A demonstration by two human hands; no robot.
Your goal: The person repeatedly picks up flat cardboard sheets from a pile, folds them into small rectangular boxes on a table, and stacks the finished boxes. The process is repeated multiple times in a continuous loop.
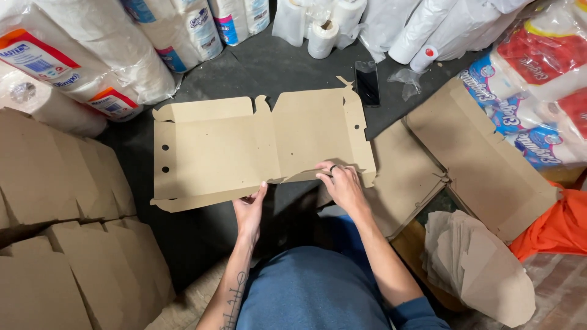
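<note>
A flat, die-cut brown cardboard box blank (244, 146) lies spread on the dark floor in front of me, with small holes and side flaps. My left hand (249, 208) grips its near edge at the left of the middle fold, thumb on top. My right hand (339, 183), with a dark ring on one finger, presses and pinches the near flap on the right half. Both near flaps are bent slightly upward.
Stacks of flat blanks (465, 153) lie at the right, folded cardboard boxes (55, 201) pile at the left. Packs of paper rolls (92, 61) line the back and the right (538, 91). A dark phone (367, 82) lies beyond the blank. Orange cloth (556, 226) sits right.
</note>
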